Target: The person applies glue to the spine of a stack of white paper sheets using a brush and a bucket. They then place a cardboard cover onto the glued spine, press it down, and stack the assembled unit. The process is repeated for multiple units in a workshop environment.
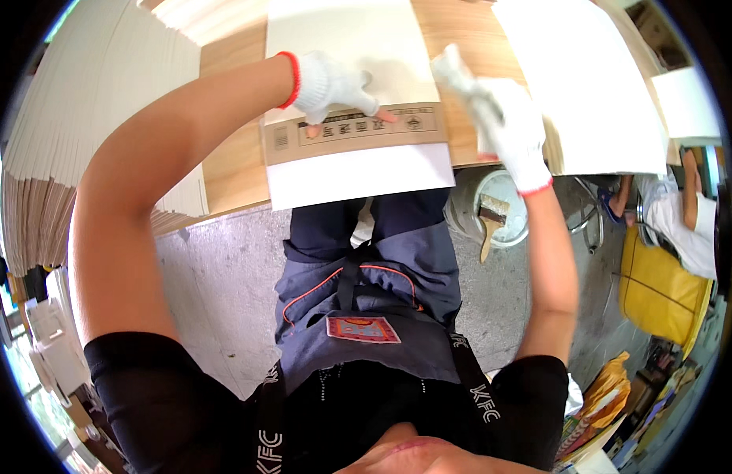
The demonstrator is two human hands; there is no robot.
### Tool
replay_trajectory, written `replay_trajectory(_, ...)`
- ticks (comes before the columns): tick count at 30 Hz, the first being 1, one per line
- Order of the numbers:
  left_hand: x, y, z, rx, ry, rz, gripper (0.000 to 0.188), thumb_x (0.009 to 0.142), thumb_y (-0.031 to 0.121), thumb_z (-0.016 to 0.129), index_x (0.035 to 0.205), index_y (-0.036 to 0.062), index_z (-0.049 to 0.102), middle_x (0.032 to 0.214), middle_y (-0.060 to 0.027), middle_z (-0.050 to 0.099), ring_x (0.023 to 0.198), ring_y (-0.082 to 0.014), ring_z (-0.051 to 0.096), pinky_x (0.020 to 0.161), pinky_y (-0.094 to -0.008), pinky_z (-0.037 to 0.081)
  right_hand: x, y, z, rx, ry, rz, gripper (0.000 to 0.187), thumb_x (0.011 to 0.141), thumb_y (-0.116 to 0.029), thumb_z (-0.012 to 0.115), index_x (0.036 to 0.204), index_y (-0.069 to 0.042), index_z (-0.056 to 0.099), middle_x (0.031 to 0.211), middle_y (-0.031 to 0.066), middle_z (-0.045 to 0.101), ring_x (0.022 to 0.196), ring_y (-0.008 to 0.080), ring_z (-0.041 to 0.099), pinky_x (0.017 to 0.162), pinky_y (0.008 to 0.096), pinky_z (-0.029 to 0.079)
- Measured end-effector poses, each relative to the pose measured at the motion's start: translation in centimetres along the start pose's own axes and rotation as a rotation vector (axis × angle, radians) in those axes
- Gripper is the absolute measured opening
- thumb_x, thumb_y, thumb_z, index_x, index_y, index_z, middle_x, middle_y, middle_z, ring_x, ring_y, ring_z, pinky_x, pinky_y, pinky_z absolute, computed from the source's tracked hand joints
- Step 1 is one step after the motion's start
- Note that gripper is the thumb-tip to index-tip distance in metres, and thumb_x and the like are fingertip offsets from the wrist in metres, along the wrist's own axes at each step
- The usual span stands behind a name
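A long white sheet (342, 47) with a brown printed band (358, 133) lies on the wooden table in front of me. Its white near end (362, 174) reaches past the table's edge above my legs. My left hand (332, 85), in a white knit glove with a red cuff, is open on the sheet. Bare fingertips show, and one stretched finger touches the brown band. To the right of the sheet, over the table edge, is my right hand (504, 118) in a similar glove. Its fingers are smeared by motion; whether they hold anything is unclear.
Tall stacks of white sheets (89, 103) stand at left, more white sheets (587, 87) at right. A brush (491, 225) lies across a round bucket (508, 189) below the table. A seated person (682, 205) is far right, near a yellow bundle (662, 284).
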State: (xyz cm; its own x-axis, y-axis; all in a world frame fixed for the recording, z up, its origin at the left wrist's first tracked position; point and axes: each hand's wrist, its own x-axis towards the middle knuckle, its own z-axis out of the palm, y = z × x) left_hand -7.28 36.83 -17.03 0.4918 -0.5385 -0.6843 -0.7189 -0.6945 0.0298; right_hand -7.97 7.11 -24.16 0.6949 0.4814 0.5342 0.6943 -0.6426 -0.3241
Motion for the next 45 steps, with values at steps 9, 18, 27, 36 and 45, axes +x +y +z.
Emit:
replay_trajectory(9,0.2,-0.5,1.2,0.088,0.117,0.038,0.094,0.064,0.011,0.084,0.143,0.0437,0.043,0.137,-0.0035,0.049,0.111,-0.0315,0.062,0.085,-0.0443,0.054,4.2,-13.7,6.3,0.093,-0.439,-0.501,0.03,0.075,-0.017,0.07,0.104,-0.013,0.066,0.091,0.0016,0.062,0.087,0.0218,0.063,0.075,0.0374,0.052)
replay_trajectory(18,-0.5,-0.5,1.1,0.008,0.082,0.062,0.094,0.075,0.011,0.079,0.143,0.0589,0.035,0.138,-0.0041,0.051,0.109,-0.0321,0.063,0.09,-0.0454,0.052,6.0,-22.8,14.1,-0.16,-0.484,-0.515,0.018,0.081,-0.017,0.062,0.095,-0.007,0.066,0.087,0.008,0.063,0.083,0.0223,0.067,0.06,0.0362,0.057)
replay_trajectory(27,0.4,-1.0,2.2,0.108,0.111,0.077,0.116,0.057,0.016,0.089,0.144,0.0617,0.028,0.127,-0.0085,0.049,0.1,-0.0328,0.065,0.075,-0.049,0.055,1.6,-9.6,5.5,-0.04,-0.144,-0.604,0.029,0.073,-0.02,0.072,0.098,-0.014,0.062,0.091,0.0008,0.059,0.081,0.0211,0.059,0.07,0.0355,0.046)
replay_trajectory(36,0.6,3.8,4.7,0.001,0.358,-0.28,0.074,0.079,0.005,0.069,0.14,0.0395,0.047,0.133,-0.0118,0.053,0.114,-0.0334,0.059,0.092,-0.0445,0.052,0.5,2.4,-0.9,-0.478,-0.3,-0.349,0.022,0.083,-0.026,0.068,0.1,-0.015,0.062,0.088,0.0062,0.06,0.08,0.0275,0.059,0.07,0.0406,0.047)
replay_trajectory(45,-5.7,15.0,13.9,-2.878,1.399,-0.194,0.038,0.1,0.014,0.046,0.136,0.0016,0.041,0.138,-0.0221,0.045,0.127,-0.0387,0.047,0.109,-0.0513,0.04,0.3,-4.8,-2.3,-0.22,-0.193,-0.384,0.049,0.075,-0.016,0.073,0.122,-0.012,0.062,0.123,0.0103,0.06,0.116,0.0282,0.056,0.1,0.0407,0.045)
